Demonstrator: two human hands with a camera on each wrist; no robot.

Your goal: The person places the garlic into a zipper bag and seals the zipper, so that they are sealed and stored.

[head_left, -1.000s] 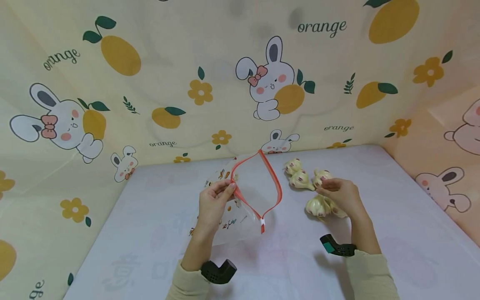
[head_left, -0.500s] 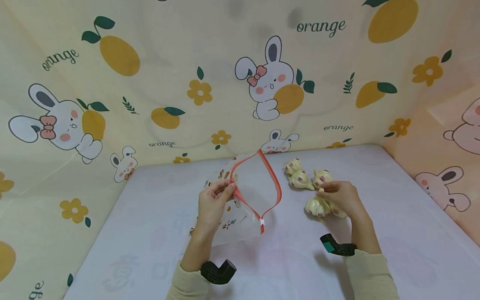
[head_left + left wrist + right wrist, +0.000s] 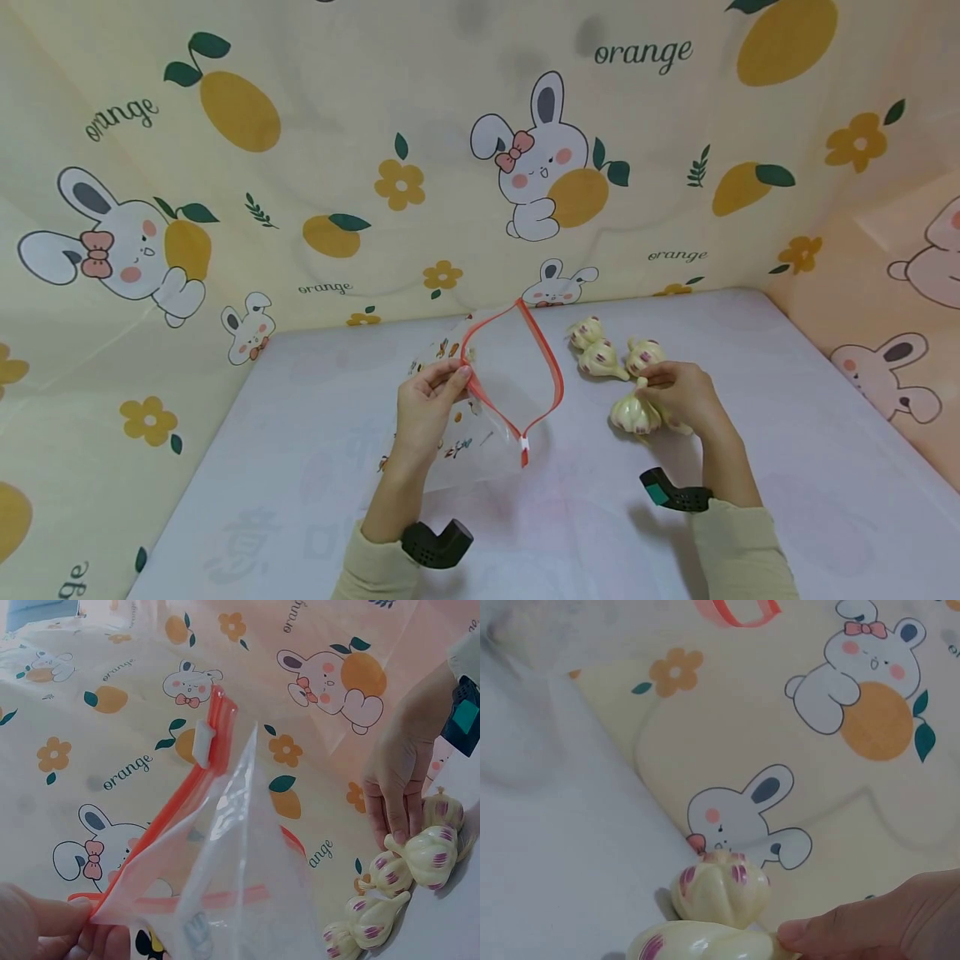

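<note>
In the head view my left hand [image 3: 423,412] pinches the rim of a clear zip bag [image 3: 468,458] with an orange-red zip edge. The bag's mouth gapes toward the right, and a white slider [image 3: 202,742] shows on the zip in the left wrist view. My right hand [image 3: 686,396] pinches the stem of a garlic bulb [image 3: 634,413], which appears to rest on the table. Another bulb [image 3: 681,426] is partly hidden under that hand. Just behind stands a garlic bulb [image 3: 643,356] with purple marks.
Two more garlic bulbs, one farther back [image 3: 585,332] and one nearer [image 3: 600,360], lie touching between the bag and the right hand. The white-covered table [image 3: 300,467] ends at a printed cloth backdrop [image 3: 420,258] at the back and right.
My right hand has lowered slightly onto the front garlic bulb, and its stem now shows between the fingers. The left hand and the bag stay where they were.
</note>
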